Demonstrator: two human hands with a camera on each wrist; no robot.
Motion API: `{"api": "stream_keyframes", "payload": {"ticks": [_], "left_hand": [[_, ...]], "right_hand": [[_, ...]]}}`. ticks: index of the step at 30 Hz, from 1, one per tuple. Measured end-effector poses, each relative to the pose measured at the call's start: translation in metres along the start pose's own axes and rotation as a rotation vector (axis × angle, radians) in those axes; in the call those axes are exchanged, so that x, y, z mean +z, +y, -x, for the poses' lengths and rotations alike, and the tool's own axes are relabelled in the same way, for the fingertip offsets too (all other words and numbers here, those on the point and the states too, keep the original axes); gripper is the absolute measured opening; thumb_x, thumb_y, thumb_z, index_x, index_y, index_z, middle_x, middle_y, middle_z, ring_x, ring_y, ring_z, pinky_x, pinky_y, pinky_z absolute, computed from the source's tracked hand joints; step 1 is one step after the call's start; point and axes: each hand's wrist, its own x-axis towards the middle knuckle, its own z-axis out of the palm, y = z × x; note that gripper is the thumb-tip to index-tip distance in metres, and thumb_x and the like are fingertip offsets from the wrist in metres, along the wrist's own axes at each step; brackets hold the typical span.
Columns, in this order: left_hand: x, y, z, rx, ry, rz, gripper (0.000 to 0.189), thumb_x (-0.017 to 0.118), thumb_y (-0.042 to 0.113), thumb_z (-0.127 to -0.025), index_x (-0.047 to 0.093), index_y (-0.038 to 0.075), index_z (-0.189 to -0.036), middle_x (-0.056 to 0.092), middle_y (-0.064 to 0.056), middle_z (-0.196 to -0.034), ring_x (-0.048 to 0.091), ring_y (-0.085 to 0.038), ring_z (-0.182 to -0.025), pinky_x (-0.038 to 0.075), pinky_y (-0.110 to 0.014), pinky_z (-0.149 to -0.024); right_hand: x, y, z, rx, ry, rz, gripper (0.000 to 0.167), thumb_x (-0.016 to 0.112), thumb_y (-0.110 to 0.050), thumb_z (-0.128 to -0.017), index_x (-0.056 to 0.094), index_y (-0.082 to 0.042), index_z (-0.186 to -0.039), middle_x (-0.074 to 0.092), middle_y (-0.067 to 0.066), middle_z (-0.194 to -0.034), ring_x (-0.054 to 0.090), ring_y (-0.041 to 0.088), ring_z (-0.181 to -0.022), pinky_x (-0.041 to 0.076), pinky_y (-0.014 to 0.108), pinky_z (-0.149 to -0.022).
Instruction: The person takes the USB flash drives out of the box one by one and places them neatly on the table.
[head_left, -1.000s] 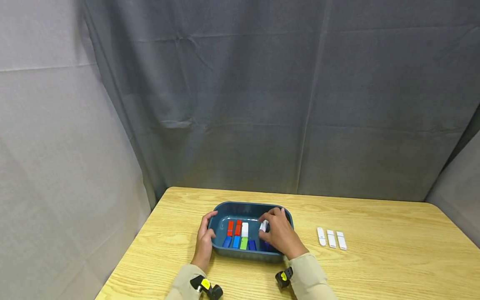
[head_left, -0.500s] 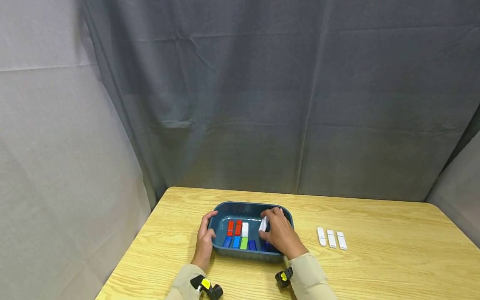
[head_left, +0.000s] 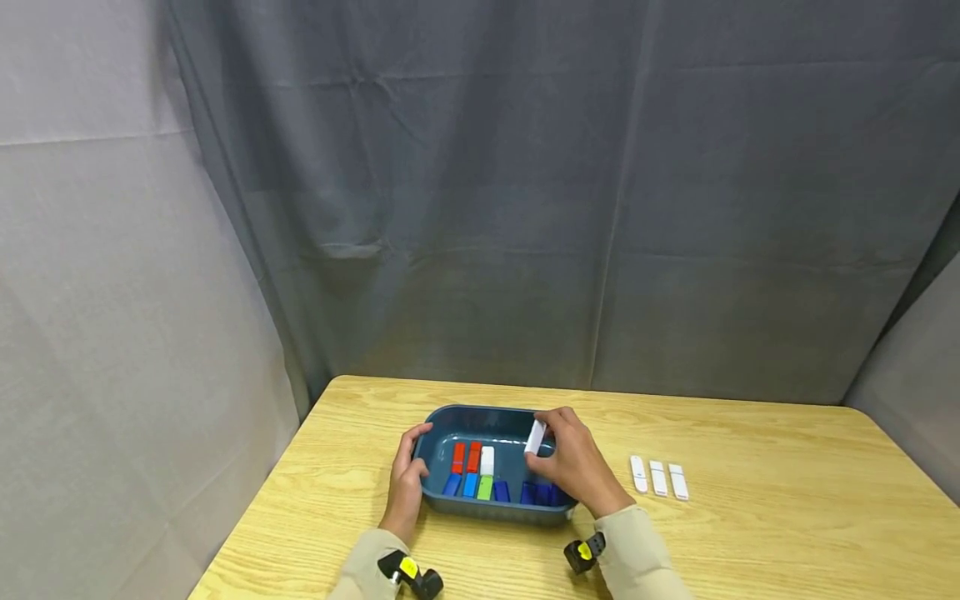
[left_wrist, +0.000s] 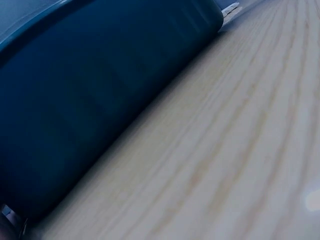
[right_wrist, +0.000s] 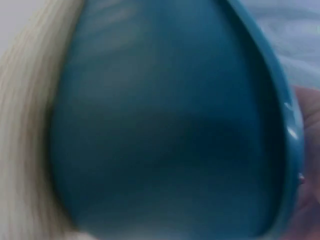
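No text, label, brand, number or sign can be read in any view.

Rear: dark grey cloth (head_left: 465, 208) hung across the full background, top edge out of frame, with horizontal creases and one long near-vertical fold right of centre; pale grey cloth (head_left: 112, 317) at left, similar pale panel (head_left: 918, 375) at lower right, dark strip (head_left: 943, 250) between that panel and the rear cloth. Bench (head_left: 795, 525): light yellow-brown wood-grain top, far corners rounded, far edge seen against the rear cloth. Light: uneven, soft broad shadows on the rear cloth; small glare spot (left_wrist: 314, 200) on the bench, left wrist view.
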Motion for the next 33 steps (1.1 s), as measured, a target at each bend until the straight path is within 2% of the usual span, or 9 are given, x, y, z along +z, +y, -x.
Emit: {"api": "stream_keyframes", "payload": {"ticks": [5,8,17,21,27,33], "left_hand": [[0.002,0.022,0.007,0.006,-0.016,0.001,0.063,0.036,-0.015,-0.071,0.046,-0.007,-0.132,0.037,-0.024,-0.147,0.028,-0.036,-0.138,0.015,-0.053,-0.110],[0.003,0.029,0.009,0.006,-0.021,-0.013,0.062,0.036,-0.014,-0.071,0.046,-0.008,-0.132,0.037,-0.025,-0.146,0.028,-0.036,-0.137,0.016,-0.052,-0.110],[0.002,0.031,0.010,-0.006,-0.026,-0.028,0.061,0.036,-0.013,-0.073,0.046,-0.006,-0.133,0.036,-0.023,-0.148,0.027,-0.034,-0.139,0.016,-0.051,-0.111],[0.002,0.030,0.010,-0.012,-0.024,-0.036,0.061,0.037,-0.013,-0.073,0.047,-0.005,-0.133,0.036,-0.022,-0.148,0.027,-0.033,-0.139,0.016,-0.050,-0.110],[0.002,0.030,0.009,-0.021,-0.025,-0.043,0.062,0.037,-0.013,-0.073,0.047,-0.004,-0.134,0.035,-0.021,-0.149,0.025,-0.034,-0.140,0.015,-0.052,-0.111],[0.003,0.030,0.010,-0.019,-0.018,-0.045,0.062,0.037,-0.014,-0.073,0.047,-0.004,-0.133,0.036,-0.021,-0.148,0.027,-0.033,-0.139,0.015,-0.051,-0.111]], "right_hand": [[-0.016,0.008,0.005,-0.038,0.029,0.029,0.059,0.084,-0.022,-0.069,0.062,-0.004,-0.120,0.058,0.006,-0.106,0.056,0.021,-0.089,0.053,0.037,-0.079],[-0.026,0.014,0.007,-0.061,0.048,0.040,0.057,0.084,-0.023,-0.068,0.063,-0.003,-0.118,0.059,0.005,-0.103,0.056,0.020,-0.088,0.053,0.037,-0.078],[-0.056,0.041,0.013,-0.116,0.116,0.077,0.054,0.083,-0.020,-0.064,0.064,-0.001,-0.110,0.060,0.004,-0.094,0.059,0.018,-0.083,0.049,0.036,-0.071],[-0.067,0.053,0.018,-0.116,0.134,0.104,0.051,0.083,-0.018,-0.063,0.065,-0.001,-0.107,0.061,0.005,-0.092,0.059,0.017,-0.080,0.047,0.035,-0.068],[-0.079,0.063,0.024,-0.075,0.097,0.124,0.051,0.083,-0.017,-0.068,0.065,0.002,-0.111,0.061,0.011,-0.098,0.060,0.021,-0.082,0.048,0.038,-0.068],[-0.081,0.069,0.025,-0.044,0.024,0.129,0.056,0.083,-0.015,-0.071,0.061,0.006,-0.118,0.060,0.018,-0.107,0.064,0.027,-0.087,0.051,0.043,-0.072]]}}
